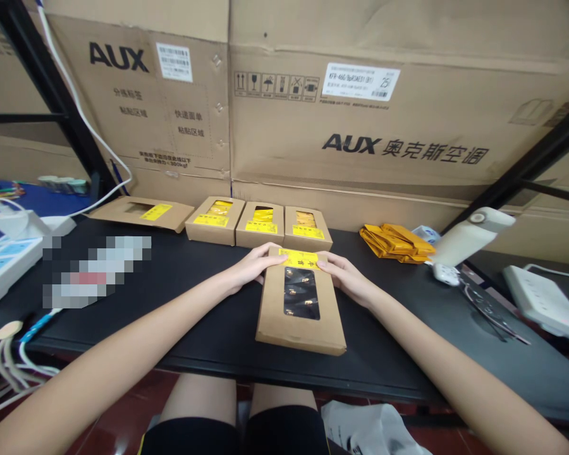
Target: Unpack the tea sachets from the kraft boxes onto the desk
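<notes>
Between my hands is a brown cardboard box (274, 300) with a clear window, through which dark packets with small gold marks (302, 294) show. A yellow label (303, 258) crosses its far end. My left hand (250, 270) is closed on the far left corner, the thumb on top by the label. On the far right corner my right hand (349, 278) grips in the same way. The fingers under both sides are partly hidden. Just beyond stand three similar window boxes in a row, the left box (212, 232), the middle box (260, 236) and the right box (308, 240), with yellow contents.
A flatter window box (118, 212) lies at the back left. Orange packets (396, 243), a tilted pale bottle (471, 237) and glasses (490, 313) are on the right. Power strips (9, 268) and cables occupy the left. Large AUX cartons (284, 136) wall off the back.
</notes>
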Action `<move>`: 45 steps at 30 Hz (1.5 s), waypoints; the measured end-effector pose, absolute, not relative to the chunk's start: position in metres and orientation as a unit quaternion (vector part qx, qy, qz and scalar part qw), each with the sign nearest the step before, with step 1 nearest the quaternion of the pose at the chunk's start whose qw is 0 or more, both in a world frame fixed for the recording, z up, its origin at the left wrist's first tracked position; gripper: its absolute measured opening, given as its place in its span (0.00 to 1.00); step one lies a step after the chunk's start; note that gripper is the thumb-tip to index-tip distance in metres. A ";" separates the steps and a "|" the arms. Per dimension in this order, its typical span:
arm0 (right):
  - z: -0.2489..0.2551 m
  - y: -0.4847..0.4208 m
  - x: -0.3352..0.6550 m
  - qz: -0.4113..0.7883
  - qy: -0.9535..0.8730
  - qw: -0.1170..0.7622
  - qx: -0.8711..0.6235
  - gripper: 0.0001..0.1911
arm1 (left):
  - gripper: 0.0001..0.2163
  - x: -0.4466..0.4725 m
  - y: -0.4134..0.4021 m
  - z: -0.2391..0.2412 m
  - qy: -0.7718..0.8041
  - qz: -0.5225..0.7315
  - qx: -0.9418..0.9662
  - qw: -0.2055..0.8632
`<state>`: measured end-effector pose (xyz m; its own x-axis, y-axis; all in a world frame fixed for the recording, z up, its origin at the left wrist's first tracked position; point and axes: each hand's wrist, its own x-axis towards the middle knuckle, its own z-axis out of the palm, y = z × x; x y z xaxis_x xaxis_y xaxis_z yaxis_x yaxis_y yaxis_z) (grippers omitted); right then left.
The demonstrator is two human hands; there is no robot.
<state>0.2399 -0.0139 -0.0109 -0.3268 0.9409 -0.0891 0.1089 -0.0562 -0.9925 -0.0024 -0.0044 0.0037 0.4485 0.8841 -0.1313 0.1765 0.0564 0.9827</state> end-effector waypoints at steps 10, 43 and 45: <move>-0.010 -0.015 0.239 0.564 -0.583 0.365 -0.457 0.20 | 0.21 -0.003 -0.005 0.004 0.429 0.303 0.619 0.583; -0.010 -0.015 0.239 0.568 -0.583 0.366 -0.452 0.18 | 0.19 -0.004 -0.003 0.003 0.421 0.305 0.617 0.591; -0.010 -0.014 0.240 0.568 -0.582 0.365 -0.453 0.18 | 0.19 -0.004 -0.004 0.003 0.418 0.306 0.618 0.591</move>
<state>0.2398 -0.0143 -0.0098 -0.3241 0.9417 -0.0900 0.1127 -0.0560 -0.9920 -0.0042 -0.0036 0.0031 0.4625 0.8789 -0.1171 0.1549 0.0500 0.9867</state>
